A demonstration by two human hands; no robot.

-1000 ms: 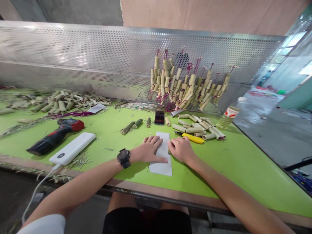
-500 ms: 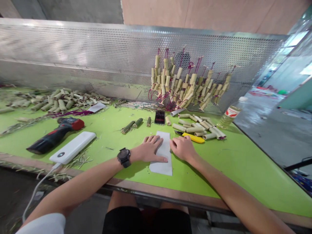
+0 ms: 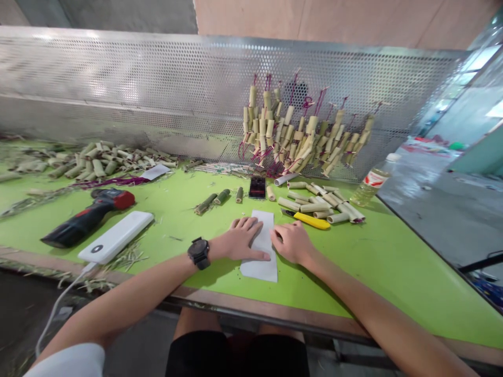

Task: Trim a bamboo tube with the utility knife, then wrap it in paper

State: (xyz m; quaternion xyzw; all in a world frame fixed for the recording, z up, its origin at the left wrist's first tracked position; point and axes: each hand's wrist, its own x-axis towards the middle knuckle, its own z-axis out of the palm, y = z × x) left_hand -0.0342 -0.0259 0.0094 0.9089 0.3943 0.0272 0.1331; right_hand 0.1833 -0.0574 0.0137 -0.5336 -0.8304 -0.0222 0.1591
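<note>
Left hand (image 3: 240, 240): lies flat on the left half of the white paper sheet (image 3: 262, 255), fingers spread and pressed down, a black watch (image 3: 198, 253) on the wrist.
Right hand (image 3: 291, 242): rests at the sheet's right edge, fingers curled together with the tips touching the paper; whether they pinch anything beneath I cannot tell.
White paper sheet: flat on the green desk (image 3: 377, 262), straight ahead of the person near the front edge, its long side running from 6 to 12 o'clock.
Change: almost none against half a second ago and a second ago; both hands sit in nearly the same pose and the sheet has not shifted, so the work looks held in a pressing or smoothing stage.
Yellow utility knife (image 3: 311, 220): just at 1 o'clock of the right hand, apart from it.
Loose bamboo tubes (image 3: 318, 203): beyond the knife, at 1 o'clock.
Strung bamboo bundle (image 3: 298, 137): hanging on the perforated metal panel (image 3: 137, 94) at 12 o'clock.
Small dark phone (image 3: 257, 187): at 12 o'clock of the sheet.
Cordless drill (image 3: 87, 217) and white power bank (image 3: 116, 236): at 9 o'clock, well apart from the hands.
Plastic bottle (image 3: 370, 185): at 2 o'clock.
</note>
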